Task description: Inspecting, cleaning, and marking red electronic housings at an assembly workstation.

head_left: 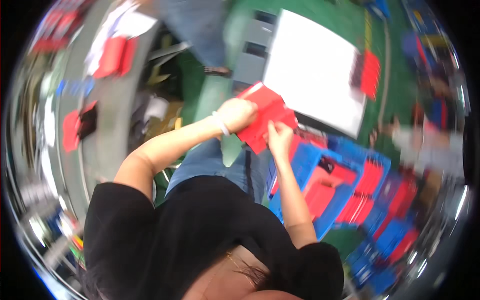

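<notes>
Both of my hands hold a red, flat, folded piece (274, 104), which looks like cloth or soft sheet material. My left hand (239, 115), with a pale band at the wrist, is closed on its left side. Fingers of my right hand (278, 138) pinch its lower right edge. The piece is held in front of my body, near the left corner of a white-topped table (315, 65). Motion blur hides its finer details.
Blue crates (300, 170) with red pieces stand to my right, more stacked beyond. A red and dark item (370, 75) lies at the white table's right edge. On the left, a grey bench (112, 115) bears red pieces (116, 56). Another person's legs (197, 30) are ahead.
</notes>
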